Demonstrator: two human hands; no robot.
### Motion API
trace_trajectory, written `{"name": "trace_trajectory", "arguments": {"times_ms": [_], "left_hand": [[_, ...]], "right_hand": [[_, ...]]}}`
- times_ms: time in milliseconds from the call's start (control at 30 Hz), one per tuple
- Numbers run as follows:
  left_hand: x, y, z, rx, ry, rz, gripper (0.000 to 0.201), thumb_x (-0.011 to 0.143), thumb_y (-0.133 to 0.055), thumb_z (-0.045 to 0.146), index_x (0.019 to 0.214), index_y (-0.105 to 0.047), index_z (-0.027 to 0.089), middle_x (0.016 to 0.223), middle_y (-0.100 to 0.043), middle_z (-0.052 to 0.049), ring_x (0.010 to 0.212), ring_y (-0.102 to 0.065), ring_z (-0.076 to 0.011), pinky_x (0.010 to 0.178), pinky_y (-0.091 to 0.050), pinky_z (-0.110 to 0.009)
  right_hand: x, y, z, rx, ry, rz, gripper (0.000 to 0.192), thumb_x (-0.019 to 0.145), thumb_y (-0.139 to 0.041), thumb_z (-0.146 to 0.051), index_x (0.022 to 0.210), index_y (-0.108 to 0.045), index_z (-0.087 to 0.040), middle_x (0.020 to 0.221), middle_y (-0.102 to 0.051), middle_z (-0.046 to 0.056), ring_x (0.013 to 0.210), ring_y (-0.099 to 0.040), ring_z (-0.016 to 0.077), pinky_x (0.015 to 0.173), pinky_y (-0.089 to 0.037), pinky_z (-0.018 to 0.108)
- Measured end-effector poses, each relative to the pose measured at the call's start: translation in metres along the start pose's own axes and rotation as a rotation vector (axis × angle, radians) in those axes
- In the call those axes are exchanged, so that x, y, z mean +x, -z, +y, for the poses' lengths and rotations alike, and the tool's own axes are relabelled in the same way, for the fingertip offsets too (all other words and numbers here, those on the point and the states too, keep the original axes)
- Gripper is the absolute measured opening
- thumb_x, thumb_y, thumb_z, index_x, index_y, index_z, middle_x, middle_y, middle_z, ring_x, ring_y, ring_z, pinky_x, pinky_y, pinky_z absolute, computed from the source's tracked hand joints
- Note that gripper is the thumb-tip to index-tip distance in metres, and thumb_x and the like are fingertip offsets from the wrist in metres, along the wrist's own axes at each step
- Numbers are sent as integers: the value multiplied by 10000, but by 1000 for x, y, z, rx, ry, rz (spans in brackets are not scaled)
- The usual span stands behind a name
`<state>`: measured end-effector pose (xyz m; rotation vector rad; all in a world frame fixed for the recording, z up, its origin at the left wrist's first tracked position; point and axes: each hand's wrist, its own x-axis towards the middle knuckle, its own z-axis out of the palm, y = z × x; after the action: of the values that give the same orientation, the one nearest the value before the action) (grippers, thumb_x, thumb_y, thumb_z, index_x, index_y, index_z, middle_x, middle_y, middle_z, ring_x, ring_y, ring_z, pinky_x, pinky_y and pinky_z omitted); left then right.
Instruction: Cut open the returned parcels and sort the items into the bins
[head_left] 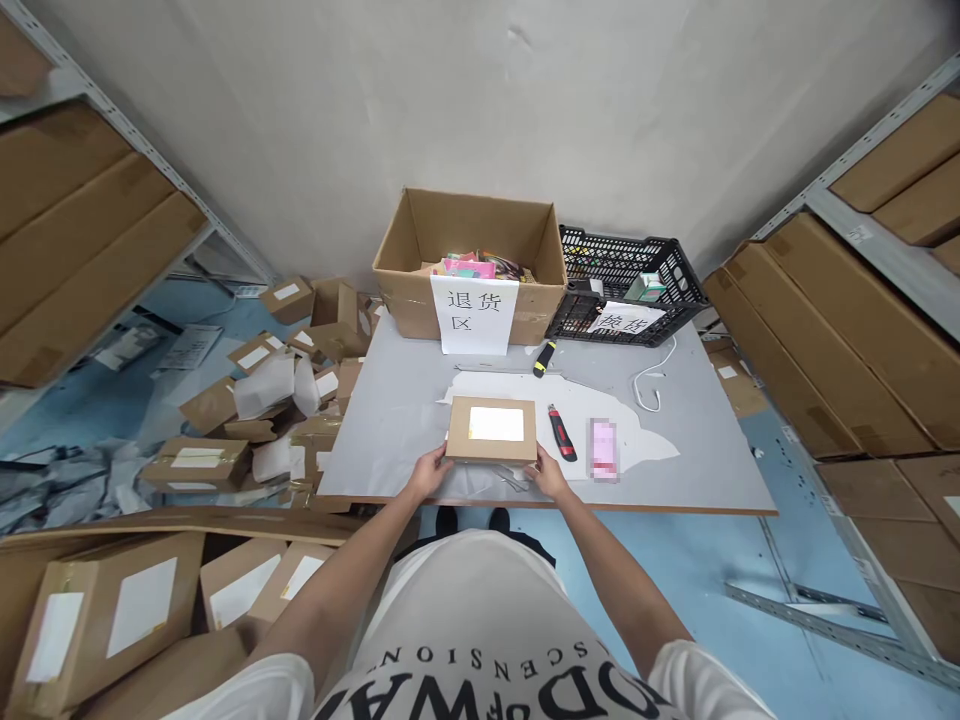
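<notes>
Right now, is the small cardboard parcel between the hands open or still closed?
Closed. The small parcel lies flat on the table, top unbroken, white label facing up, no flap raised. Left hand and right hand grip its near corners.

- Even, bright indoor light from overhead; shadows are soft and faint.
- The white label (496, 424) on the small box glares, washed out to blank.
- Wide-angle distortion bends the shelves (862, 300) outward, far either side of that label.
- Just right of it, a pink item (604, 449) is pixelated.

Mount: worn on the person's head
Facing: forward and down, over the grey table (390, 400)
Nearness: arm's reach
</notes>
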<state>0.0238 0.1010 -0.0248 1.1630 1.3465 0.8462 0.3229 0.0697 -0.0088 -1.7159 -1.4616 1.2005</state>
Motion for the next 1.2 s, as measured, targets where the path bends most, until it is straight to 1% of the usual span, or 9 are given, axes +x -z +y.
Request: {"name": "trace_trajectory", "arguments": {"times_ms": [167,300,467,600,700,800,933,1100,1200], "left_hand": [[-2,-5,9,28,-29,-3,605,640,-684,453,1136,-627,112,1146,-658,-106,1143,-559,-296,1028,-376,-462],[-7,5,33,181,-110,19,480,761,-573,446,1128,-646,146,1120,-672,-82,1059,-610,-280,978,-423,-419],[0,13,75,314,-138,191,421,796,-540,463,1065,-686,174,1053,-701,-52,979,-640,-267,870,-481,-350],[15,11,94,337,-86,256,361,776,-576,453,951,-727,176,937,-730,-63,911,-665,-266,828,-493,-342],[22,9,94,321,-41,247,333,765,-592,442,918,-734,183,914,-733,-68,922,-665,-268,840,-493,-352],[23,8,85,291,-21,210,354,734,-630,434,947,-725,168,930,-729,-79,937,-665,-270,833,-509,-355],[21,7,72,163,-2,127,464,674,-700,407,1048,-688,133,1016,-708,-100,972,-657,-275,844,-528,-365],[22,7,65,106,20,149,523,636,-736,411,1058,-673,109,1050,-694,-122,995,-649,-281,881,-526,-391],[21,5,64,108,19,164,528,644,-731,414,1062,-665,97,1058,-690,-135,997,-648,-273,896,-520,-386]], "right_hand": [[1,-3,-11,-31,-14,23,607,741,-536,-177,1340,-437,-169,1114,-668,66,951,-626,190,894,-473,358],[3,14,-29,10,80,0,471,801,-515,-279,1259,-525,-166,1122,-666,77,970,-625,208,886,-467,353],[20,43,-73,-211,82,84,398,843,-481,-410,1146,-629,-199,926,-718,46,823,-638,211,769,-470,303],[38,53,-92,-359,61,123,415,857,-432,-495,895,-724,-202,770,-710,40,749,-626,206,684,-437,271],[46,51,-88,-437,14,128,484,864,-397,-535,730,-723,-203,686,-688,43,729,-622,206,651,-414,264],[50,45,-79,-465,-49,112,515,859,-397,-553,659,-709,-195,632,-672,52,692,-624,201,623,-405,260],[52,40,-68,-388,-82,114,459,838,-448,-555,757,-732,-203,720,-708,61,754,-648,204,664,-429,259],[53,43,-50,-201,-104,104,489,841,-429,-568,811,-723,-178,744,-714,67,758,-664,212,690,-470,283],[52,51,-31,-183,-124,216,441,881,-397,-465,959,-692,-146,871,-714,98,837,-664,225,744,-479,308]]}}
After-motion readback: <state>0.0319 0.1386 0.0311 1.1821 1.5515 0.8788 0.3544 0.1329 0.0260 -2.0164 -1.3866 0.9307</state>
